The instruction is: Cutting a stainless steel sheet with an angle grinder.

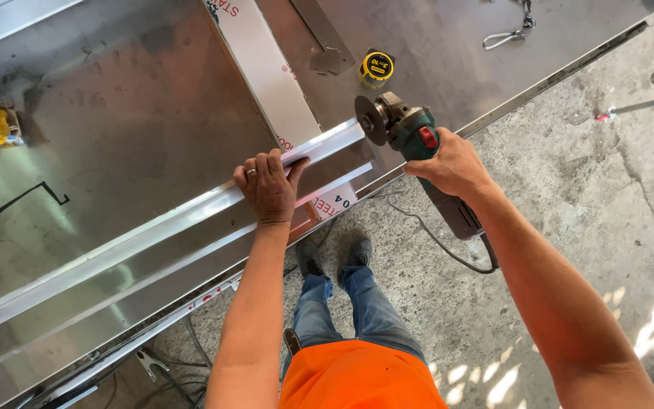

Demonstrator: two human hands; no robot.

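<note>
Grinder [410,136] gripped in right hand [452,163], fingers closed round its green body, disc [371,120] just beside the end of the steel profile [191,216]. Left hand [269,185] lies flat and open on the profile, pressing near that end, fingers curled over its far edge. Profile runs diagonally along the near edge of the steel surface [130,113]. Yellow tape measure [377,67] rests behind the disc. Cord [437,242] trails over the concrete floor [607,212].
</note>
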